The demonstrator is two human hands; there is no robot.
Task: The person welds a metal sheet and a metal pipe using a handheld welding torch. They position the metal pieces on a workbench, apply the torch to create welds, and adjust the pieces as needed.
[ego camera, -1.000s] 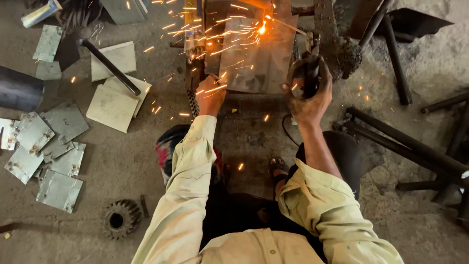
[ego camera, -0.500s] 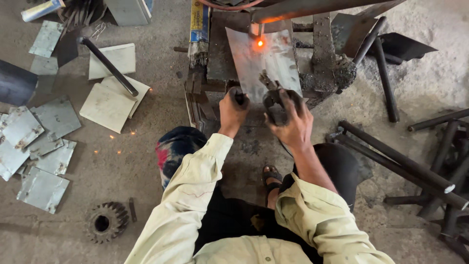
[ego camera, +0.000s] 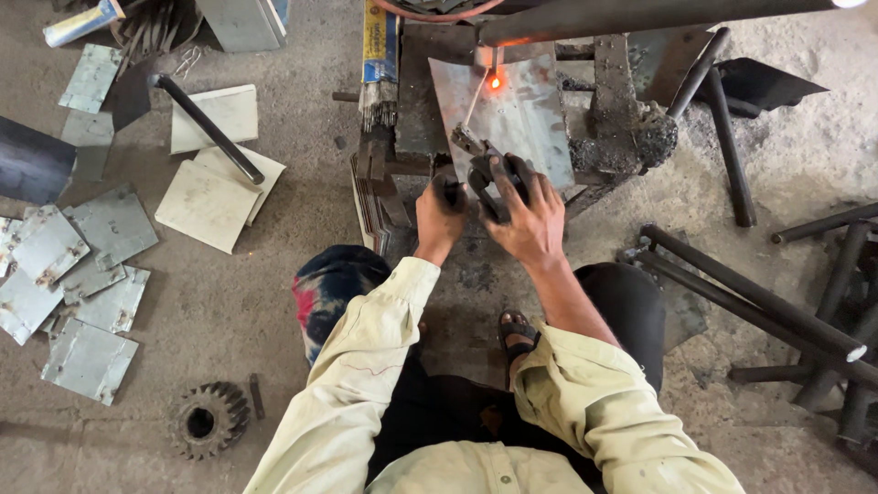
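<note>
We should keep the thin welding rod (ego camera: 476,96) steady on the glowing spot at the far edge of the grey steel plate (ego camera: 521,114). Our right hand (ego camera: 526,215) wraps its fingers tight around the black electrode holder (ego camera: 489,178); our left hand (ego camera: 442,215) is clenched beside it at the plate's near edge.

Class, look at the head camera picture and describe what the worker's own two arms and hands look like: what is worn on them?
Both arms wear long, loose sleeves of pale cream cloth. The left sleeve reaches the wrist; the right sleeve is pushed up, leaving the forearm bare. The left hand and right hand are bare, with no gloves, and their fingertips look soot-darkened.
</note>
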